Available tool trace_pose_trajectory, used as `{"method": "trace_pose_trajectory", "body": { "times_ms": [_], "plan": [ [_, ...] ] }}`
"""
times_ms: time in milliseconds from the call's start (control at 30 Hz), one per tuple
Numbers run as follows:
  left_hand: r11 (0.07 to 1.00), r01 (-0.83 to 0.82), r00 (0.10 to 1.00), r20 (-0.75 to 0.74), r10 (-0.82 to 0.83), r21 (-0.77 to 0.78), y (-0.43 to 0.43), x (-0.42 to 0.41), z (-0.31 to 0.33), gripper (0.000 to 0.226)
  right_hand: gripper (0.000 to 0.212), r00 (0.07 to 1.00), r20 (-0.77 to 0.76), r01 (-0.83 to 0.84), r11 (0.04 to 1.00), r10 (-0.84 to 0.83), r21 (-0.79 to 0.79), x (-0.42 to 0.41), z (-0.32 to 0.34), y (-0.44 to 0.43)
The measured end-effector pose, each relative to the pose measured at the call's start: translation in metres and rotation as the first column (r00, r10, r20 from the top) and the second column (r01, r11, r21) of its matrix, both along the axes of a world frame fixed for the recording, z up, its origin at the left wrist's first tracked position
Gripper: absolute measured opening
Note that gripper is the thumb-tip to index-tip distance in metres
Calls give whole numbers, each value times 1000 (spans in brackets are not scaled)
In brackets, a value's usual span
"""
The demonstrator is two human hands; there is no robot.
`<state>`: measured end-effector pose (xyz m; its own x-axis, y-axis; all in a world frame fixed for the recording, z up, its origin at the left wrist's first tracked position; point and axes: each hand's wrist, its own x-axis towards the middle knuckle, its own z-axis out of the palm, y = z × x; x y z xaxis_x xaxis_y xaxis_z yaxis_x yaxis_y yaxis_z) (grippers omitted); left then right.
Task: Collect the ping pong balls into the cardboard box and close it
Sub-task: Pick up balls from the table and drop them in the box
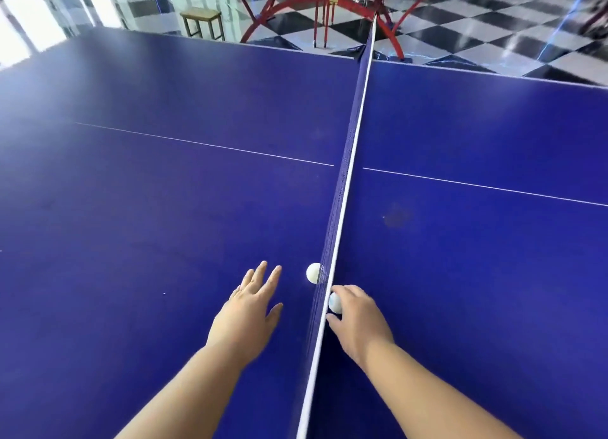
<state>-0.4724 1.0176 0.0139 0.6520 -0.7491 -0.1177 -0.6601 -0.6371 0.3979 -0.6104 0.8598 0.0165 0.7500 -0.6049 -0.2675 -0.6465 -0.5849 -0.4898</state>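
This looks like the picking-up step. The right hand [357,320], just right of the net [342,208], curls round one ball [335,302]. The left hand [248,310], left of the net, is spread flat and empty. A second ball [313,273] touches the net's left side; it should be grabbed next. No box shows.
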Motion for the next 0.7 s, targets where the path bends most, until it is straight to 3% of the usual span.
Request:
{"method": "trace_pose_trajectory", "body": {
  "times_ms": [233,467,700],
  "plan": [
    [992,61,998,-17,-64,-110,-33,16,-13,58,32,988,147,45,999,-41,-23,-5,-9,-1],
    [979,179,978,-95,-188,-96,-71,21,-18,64,38,983,164,93,994,-83,-54,-18,-9,-8],
    [967,126,980,-125,-156,-219,-80,12,-23,32,39,983,155,116,990,-104,-74,-31,-6,-8]
  ]
}}
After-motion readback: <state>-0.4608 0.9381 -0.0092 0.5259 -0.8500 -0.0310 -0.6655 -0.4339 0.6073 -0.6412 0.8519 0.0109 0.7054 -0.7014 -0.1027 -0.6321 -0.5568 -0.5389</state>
